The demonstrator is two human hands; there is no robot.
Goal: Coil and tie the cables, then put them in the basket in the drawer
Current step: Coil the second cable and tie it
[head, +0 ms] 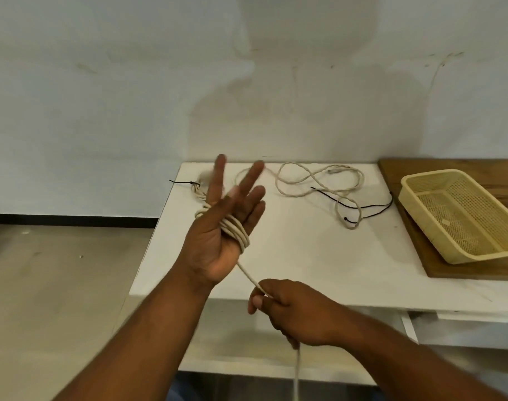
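Step in hand, as I judge it: coiling. On the white counter (304, 256), a wooden board (449, 164) at the right edge carries the yellow basket (478, 257). 1 loose cable (279, 183) sprawls by the back edge. The left hand (218, 233) is raised over the left edge, fingers straight and spread, several turns of the cream cable (238, 233) round its palm. The right hand (290, 308) pinches the cable's free run beyond the front edge. Next: feed more turns, then fetch a black tie (371, 206)
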